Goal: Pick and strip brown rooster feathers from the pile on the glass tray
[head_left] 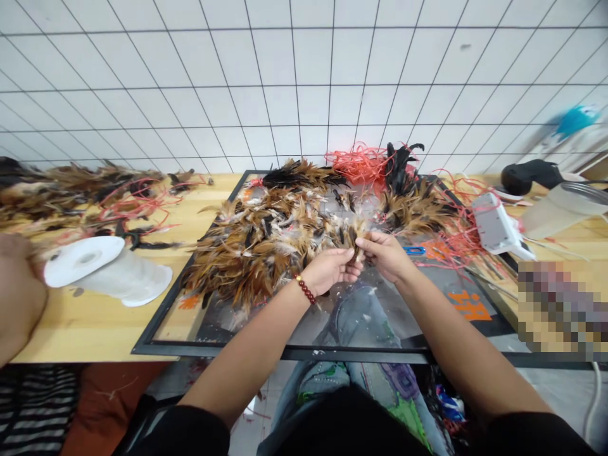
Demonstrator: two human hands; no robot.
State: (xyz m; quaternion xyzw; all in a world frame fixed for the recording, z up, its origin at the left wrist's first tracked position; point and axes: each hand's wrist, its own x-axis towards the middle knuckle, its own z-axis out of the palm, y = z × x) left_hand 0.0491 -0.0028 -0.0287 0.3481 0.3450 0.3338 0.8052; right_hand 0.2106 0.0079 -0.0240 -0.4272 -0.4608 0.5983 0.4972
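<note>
Over a black-framed glass panel (403,310), both of my hands meet at a small tuft of brown and pale feathers (352,233). My left hand (330,271), with a dark red bead bracelet on its wrist, pinches the tuft from the left, fingers curled. Thumb and fingers of my right hand (384,254) close on the same tuft from the right. A broad pile of brown feathers (251,253) lies left of and behind my hands. Another feather bunch (413,212) rests to the right, beside black feathers (399,168).
Tangled coral-red string (358,166) lies at the back. A blue cutter (414,251) sits right of my hands, and a white device (496,221) farther right. On the left stand a white spool (137,275) and another person's arm (16,297). A tiled wall (313,101) rises behind.
</note>
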